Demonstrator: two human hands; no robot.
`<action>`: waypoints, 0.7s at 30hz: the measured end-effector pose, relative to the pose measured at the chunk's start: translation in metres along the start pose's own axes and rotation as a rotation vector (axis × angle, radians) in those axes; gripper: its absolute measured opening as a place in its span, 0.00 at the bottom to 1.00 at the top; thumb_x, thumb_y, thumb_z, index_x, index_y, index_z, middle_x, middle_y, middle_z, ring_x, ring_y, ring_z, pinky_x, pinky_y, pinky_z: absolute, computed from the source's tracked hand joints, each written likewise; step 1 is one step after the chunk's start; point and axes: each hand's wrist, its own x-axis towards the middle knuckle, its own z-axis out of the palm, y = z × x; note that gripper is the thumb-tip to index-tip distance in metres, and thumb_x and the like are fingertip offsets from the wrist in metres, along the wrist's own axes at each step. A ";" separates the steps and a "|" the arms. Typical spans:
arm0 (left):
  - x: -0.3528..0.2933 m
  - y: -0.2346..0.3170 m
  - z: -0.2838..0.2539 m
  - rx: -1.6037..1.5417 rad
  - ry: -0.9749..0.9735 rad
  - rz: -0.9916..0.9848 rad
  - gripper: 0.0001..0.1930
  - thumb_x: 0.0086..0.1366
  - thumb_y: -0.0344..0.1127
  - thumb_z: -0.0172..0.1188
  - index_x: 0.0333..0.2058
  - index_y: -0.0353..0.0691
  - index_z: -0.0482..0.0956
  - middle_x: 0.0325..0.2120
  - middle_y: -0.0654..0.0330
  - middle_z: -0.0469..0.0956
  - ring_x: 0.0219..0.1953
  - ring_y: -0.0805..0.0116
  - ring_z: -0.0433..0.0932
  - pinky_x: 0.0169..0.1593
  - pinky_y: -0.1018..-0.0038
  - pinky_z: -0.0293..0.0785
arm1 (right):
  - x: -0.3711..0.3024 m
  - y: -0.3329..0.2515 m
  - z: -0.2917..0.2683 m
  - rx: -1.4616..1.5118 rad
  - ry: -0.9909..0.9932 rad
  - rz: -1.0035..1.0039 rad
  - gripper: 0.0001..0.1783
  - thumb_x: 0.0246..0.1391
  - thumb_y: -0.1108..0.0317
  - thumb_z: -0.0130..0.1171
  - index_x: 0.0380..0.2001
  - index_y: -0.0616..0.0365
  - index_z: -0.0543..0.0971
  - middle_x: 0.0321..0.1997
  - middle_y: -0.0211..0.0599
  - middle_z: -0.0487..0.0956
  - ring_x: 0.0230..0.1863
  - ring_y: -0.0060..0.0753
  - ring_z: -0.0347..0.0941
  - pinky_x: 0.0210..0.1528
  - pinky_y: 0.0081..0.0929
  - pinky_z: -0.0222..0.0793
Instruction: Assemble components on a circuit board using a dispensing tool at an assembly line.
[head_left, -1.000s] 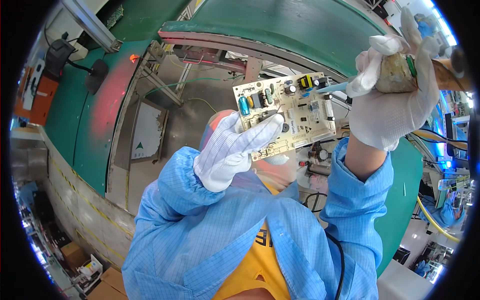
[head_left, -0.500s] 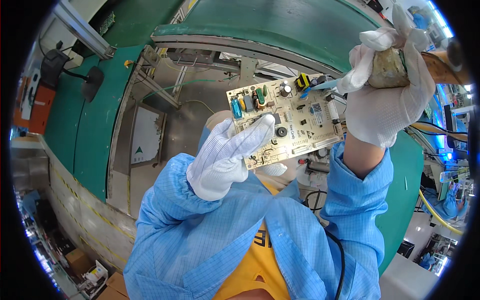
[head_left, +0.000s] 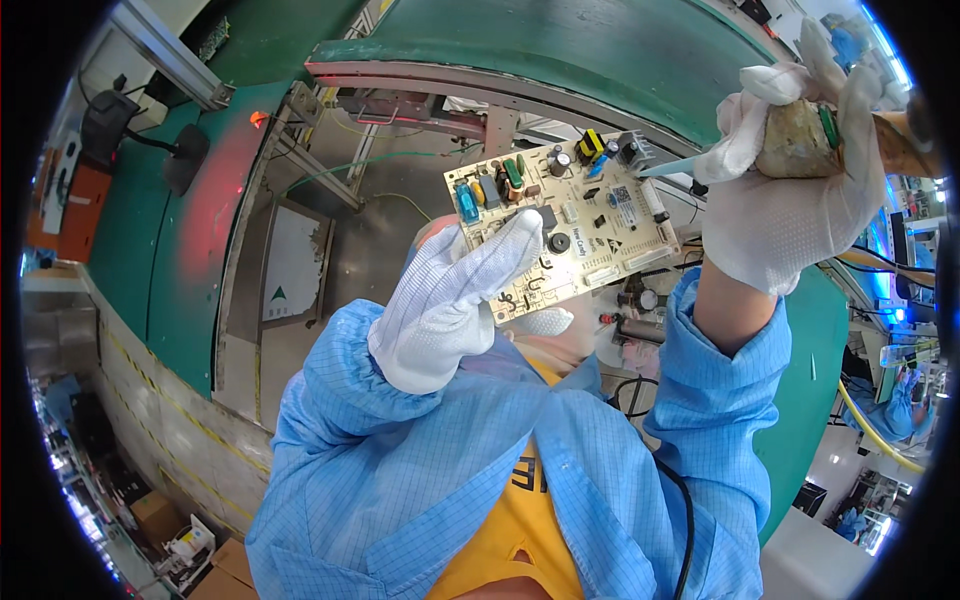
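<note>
My left hand [head_left: 450, 300], in a white glove, grips a beige circuit board [head_left: 580, 218] by its near left part, thumb across the top face and fingertips showing below the edge. Capacitors, coils and a finned metal heat sink [head_left: 636, 150] stand along the board's far side. Also gloved, my right hand [head_left: 775, 215] closes round a hand tool with a slim pale-blue tapered tip [head_left: 672, 168]. That tip points left, close by the heat sink; whether they touch I cannot tell. A grubby beige lump [head_left: 797, 142] shows in the right palm; how it joins the tool is unclear.
Green benches lie at the far side [head_left: 560, 45], at left [head_left: 180, 270] and at right [head_left: 805, 400]. A metal rail [head_left: 420, 75] edges the far one. A black stand [head_left: 185, 160] sits on the left bench. A brown rod-like piece [head_left: 908, 145] is beside my right hand.
The pale-blue tip has drawn back from over the board to its far right edge, as my right hand moved right. The board shifted slightly left and away. A red glow appeared on the left bench.
</note>
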 end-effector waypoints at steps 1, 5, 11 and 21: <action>0.001 0.000 -0.001 -0.060 0.001 -0.010 0.42 0.43 0.12 0.63 0.62 0.38 0.69 0.54 0.50 0.76 0.52 0.51 0.77 0.53 0.64 0.76 | 0.001 0.001 -0.006 -0.001 0.000 0.000 0.20 0.64 0.56 0.47 0.43 0.63 0.78 0.33 0.40 0.81 0.22 0.26 0.73 0.25 0.26 0.69; 0.003 0.002 -0.002 -0.134 0.022 -0.018 0.42 0.43 0.12 0.63 0.62 0.38 0.69 0.54 0.49 0.76 0.52 0.51 0.78 0.53 0.64 0.76 | 0.003 0.004 -0.018 0.115 -0.183 0.049 0.21 0.64 0.56 0.46 0.43 0.63 0.78 0.33 0.40 0.81 0.22 0.25 0.72 0.24 0.26 0.68; 0.006 0.014 -0.008 0.064 0.023 -0.035 0.42 0.42 0.11 0.64 0.61 0.35 0.69 0.53 0.48 0.76 0.51 0.50 0.78 0.54 0.63 0.76 | 0.001 0.004 -0.016 0.074 -0.131 0.054 0.23 0.65 0.56 0.45 0.46 0.65 0.77 0.34 0.40 0.81 0.21 0.25 0.71 0.24 0.26 0.66; 0.004 0.014 -0.001 -0.192 0.084 -0.059 0.37 0.49 0.21 0.72 0.59 0.33 0.70 0.53 0.50 0.76 0.51 0.58 0.79 0.52 0.69 0.79 | 0.001 0.003 -0.014 0.108 -0.099 0.089 0.24 0.65 0.56 0.45 0.48 0.66 0.77 0.33 0.39 0.80 0.22 0.25 0.70 0.24 0.25 0.66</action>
